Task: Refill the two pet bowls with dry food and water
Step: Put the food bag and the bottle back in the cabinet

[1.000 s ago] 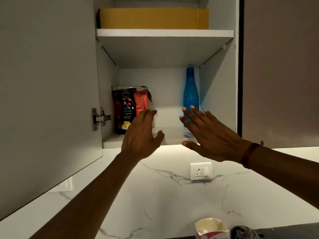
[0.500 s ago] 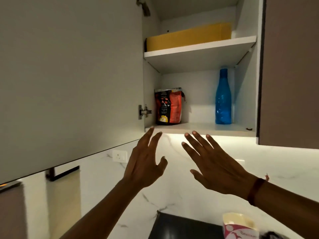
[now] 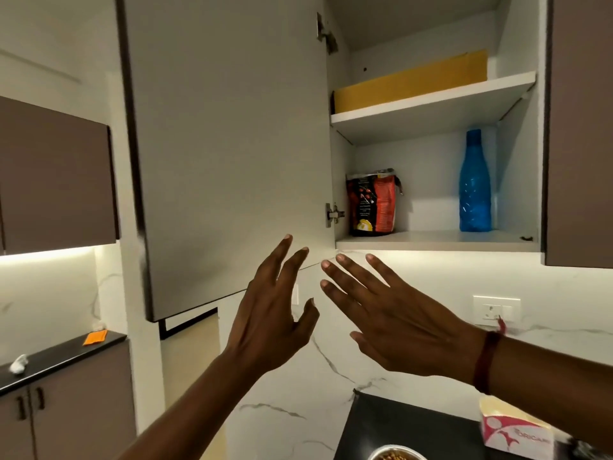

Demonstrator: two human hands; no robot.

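Head view: the left hand [image 3: 268, 313] and the right hand [image 3: 398, 323] are seen raised side by side at the centre of the frame, apart from each other. Both are released, with the fingers straight and spread, and nothing is held by either. A dark red band [image 3: 484, 360] is worn on the right wrist. The fingertips are placed just below the bottom edge of a wall cabinet, in front of a white marbled backsplash [image 3: 331, 376].

The cabinet door [image 3: 225, 144] is swung wide open and fills the upper middle of the frame. On the lower shelf [image 3: 431, 240], at the right of centre, a red and black food bag [image 3: 373, 205] is stood upright at the shelf's left end, beside the hinge [image 3: 333, 214]. A blue bottle [image 3: 474, 184] is stood upright towards the shelf's right end, well apart from the bag. Neither is touched by a hand. On the upper shelf [image 3: 431, 104] a flat yellow box [image 3: 411, 84] is laid.

At the bottom edge, right of centre, the rim of a metal bowl [image 3: 396, 454] with brown kibble in it is cut off by the frame, on a black counter [image 3: 414, 423]. A pink and white carton [image 3: 510, 429] is set near it at the lower right. A wall socket [image 3: 496, 308] is fixed above the right forearm. At the lower left, an orange item [image 3: 95, 337] and a small white object [image 3: 19, 363] are laid on a second dark counter.
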